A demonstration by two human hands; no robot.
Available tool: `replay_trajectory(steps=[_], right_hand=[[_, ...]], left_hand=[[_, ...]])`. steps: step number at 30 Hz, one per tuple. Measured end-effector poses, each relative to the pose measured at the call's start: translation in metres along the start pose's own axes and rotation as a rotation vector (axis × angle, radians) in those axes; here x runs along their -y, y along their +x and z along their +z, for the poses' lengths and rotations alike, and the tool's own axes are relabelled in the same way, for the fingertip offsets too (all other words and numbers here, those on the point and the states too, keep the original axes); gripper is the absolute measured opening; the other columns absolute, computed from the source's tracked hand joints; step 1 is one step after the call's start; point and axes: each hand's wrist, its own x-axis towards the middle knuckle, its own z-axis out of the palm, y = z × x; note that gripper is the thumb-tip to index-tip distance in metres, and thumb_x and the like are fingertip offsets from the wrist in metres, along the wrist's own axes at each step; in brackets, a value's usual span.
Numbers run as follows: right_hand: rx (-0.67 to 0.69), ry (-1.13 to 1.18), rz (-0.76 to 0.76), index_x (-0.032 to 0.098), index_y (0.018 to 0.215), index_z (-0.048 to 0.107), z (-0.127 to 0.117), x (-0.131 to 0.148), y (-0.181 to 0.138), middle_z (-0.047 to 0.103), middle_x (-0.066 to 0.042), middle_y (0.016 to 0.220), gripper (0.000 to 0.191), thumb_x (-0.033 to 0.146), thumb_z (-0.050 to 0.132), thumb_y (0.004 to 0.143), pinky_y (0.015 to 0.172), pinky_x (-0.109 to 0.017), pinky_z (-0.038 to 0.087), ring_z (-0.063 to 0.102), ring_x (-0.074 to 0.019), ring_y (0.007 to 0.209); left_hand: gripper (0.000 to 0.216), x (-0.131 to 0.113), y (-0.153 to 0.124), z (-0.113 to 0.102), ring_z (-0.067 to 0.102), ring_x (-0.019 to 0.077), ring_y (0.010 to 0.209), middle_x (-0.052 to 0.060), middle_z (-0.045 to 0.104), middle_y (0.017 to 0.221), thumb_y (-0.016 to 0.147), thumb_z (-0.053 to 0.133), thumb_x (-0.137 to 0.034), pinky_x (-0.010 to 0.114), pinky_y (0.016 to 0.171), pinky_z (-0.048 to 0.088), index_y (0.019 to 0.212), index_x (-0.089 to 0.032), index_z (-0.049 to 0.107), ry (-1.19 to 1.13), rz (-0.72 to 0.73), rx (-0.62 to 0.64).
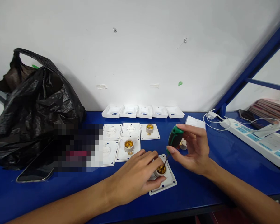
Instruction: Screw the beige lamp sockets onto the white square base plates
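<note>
My right hand [193, 149] grips a screwdriver [175, 137] with a green and black handle. Its thin shaft slants down into the brass inside of a round white lamp socket [161, 170]. This socket sits on a square white base plate [169, 179] near the table's front edge. Around the socket, the thumb and fingers of my left hand [140, 172] are closed, steadying it on the plate. Behind my right hand, another brass-and-white socket part [183, 145] is partly hidden.
Several white plates [112, 132] lie left of centre, two bearing brass-lined sockets [129, 146]. White hollow covers [144, 112] line the wall. A black plastic bag [37, 109] and a phone [35, 171] are left; a power strip [259, 140] with cables lies right. A blue frame [254, 59] rises at right.
</note>
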Motion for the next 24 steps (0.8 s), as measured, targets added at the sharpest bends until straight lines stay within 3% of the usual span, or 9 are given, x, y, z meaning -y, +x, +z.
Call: replay_trajectory(steps=[10, 21, 24], right_hand=[[0.039, 0.005, -0.011, 0.030, 0.154, 0.048, -0.0010, 0.0013, 0.0012, 0.061, -0.003, 0.110, 0.077, 0.009, 0.079, 0.087, 0.047, -0.028, 0.053, 0.059, -0.0129, 0.067], [0.046, 0.031, 0.009, 0.030, 0.154, 0.048, -0.0003, 0.0023, 0.0017, 0.061, -0.003, 0.110, 0.076, 0.009, 0.079, 0.088, 0.048, -0.029, 0.053, 0.059, -0.0124, 0.066], [0.072, 0.026, 0.003, 0.029, 0.154, 0.047, -0.0001, 0.0027, 0.0024, 0.060, -0.002, 0.106, 0.076, 0.008, 0.078, 0.088, 0.048, -0.030, 0.053, 0.059, -0.0126, 0.066]], left_hand=[[0.030, -0.0023, -0.0001, -0.0037, 0.064, 0.0247, 0.090, 0.002, 0.067, 0.104, 0.099, 0.077, -0.031, 0.038, 0.084, 0.050, 0.116, -0.021, 0.054, -0.065, -0.046, 0.046], [0.053, -0.0028, -0.0014, -0.0021, 0.067, 0.0284, 0.108, 0.007, 0.068, 0.118, 0.095, 0.077, -0.032, 0.048, 0.106, 0.044, 0.137, -0.017, 0.051, -0.084, -0.061, 0.068], [0.041, -0.0029, -0.0013, -0.0018, 0.067, 0.0277, 0.105, 0.006, 0.069, 0.115, 0.098, 0.072, -0.030, 0.047, 0.103, 0.045, 0.133, -0.017, 0.054, -0.070, -0.046, 0.071]])
